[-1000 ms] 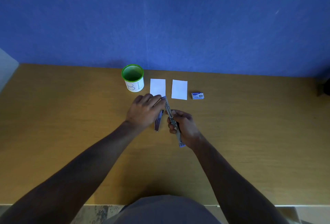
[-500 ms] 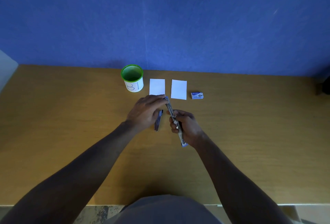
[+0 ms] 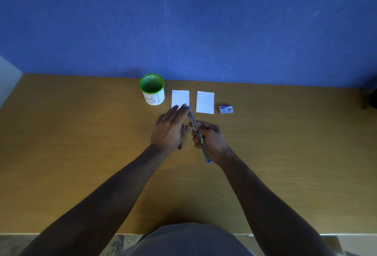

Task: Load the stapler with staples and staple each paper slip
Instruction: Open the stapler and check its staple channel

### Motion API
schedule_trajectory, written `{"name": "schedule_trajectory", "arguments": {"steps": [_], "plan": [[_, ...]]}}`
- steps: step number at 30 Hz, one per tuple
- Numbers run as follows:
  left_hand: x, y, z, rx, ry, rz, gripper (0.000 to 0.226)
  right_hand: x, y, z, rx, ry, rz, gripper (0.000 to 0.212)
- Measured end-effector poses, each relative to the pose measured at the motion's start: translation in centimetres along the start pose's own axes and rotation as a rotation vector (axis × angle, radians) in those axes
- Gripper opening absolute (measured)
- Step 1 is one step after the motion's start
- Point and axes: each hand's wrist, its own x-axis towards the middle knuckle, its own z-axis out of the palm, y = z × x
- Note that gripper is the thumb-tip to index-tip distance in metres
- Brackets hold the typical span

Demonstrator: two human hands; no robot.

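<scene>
Right grip (image 3: 210, 139) curls around the opened stapler (image 3: 199, 135); left grip (image 3: 170, 128), fingers straight, touches its far tip. Two paper slips (image 3: 205, 101) lie just beyond, staple box (image 3: 226, 109) further right

left hand (image 3: 168, 129): fingers extended, palm down | right hand (image 3: 210, 139): fingers curled, gripping

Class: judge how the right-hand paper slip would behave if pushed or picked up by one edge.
The right slip lies thin and flat on the table, so it is probably very light and would slide easily. Lifted by one edge it would likely droop. Being flat, it should neither roll nor tip.
</scene>
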Motion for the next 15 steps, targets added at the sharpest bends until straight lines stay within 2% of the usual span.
{"name": "schedule_trajectory", "arguments": {"steps": [8,11,15], "plan": [[-0.5,0.8,1.0,-0.203,0.106,-0.102,0.060,0.0,0.7,0.3,0.007,-0.007,0.002,0.033],[-0.7,0.8,1.5,-0.241,0.106,-0.137,0.059,0.1,1.1,0.1,0.017,-0.004,0.030,0.028],[-0.4,0.8,1.9,-0.426,0.081,-0.174,0.049,0.1,1.4,-0.1,0.064,0.015,0.068,0.027]]}}
